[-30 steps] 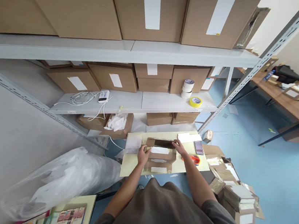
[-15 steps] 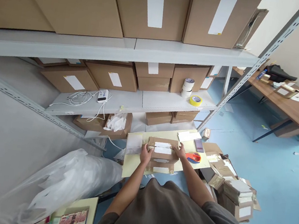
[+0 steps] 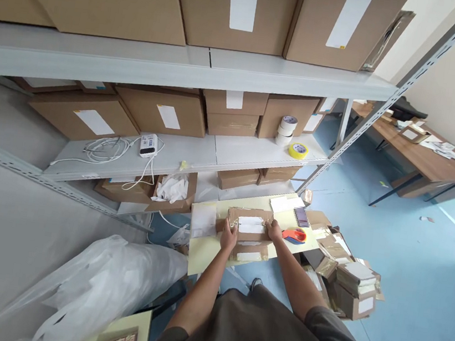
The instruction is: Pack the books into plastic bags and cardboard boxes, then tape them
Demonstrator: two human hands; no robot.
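A taped cardboard box (image 3: pixel 251 227) with a white label on top lies between my two hands over the pale yellow table (image 3: pixel 203 254). My left hand (image 3: pixel 228 235) grips its left end, with the thumb near the top edge. Its right end is in my right hand (image 3: pixel 274 231). Closer to my body, a second taped box (image 3: pixel 248 253) with a white label sits against the first one. Just right of my right hand lies a red and blue tool (image 3: pixel 295 235), its kind too small to tell. White sheets (image 3: pixel 204 219) rest left of the boxes.
Shelves (image 3: pixel 140 67) with large cartons rise in front. White tape rolls (image 3: pixel 285 130) and a yellow tape roll (image 3: pixel 297 150) stand on the middle shelf. Several flattened or opened boxes (image 3: pixel 343 275) pile up at the right on the floor. A big plastic bag (image 3: pixel 122 268) bulges at the left.
The held box has tilted slightly and shifted a little, with both hands still on its ends. The dark seam across its label looks narrower. My view has turned slightly.
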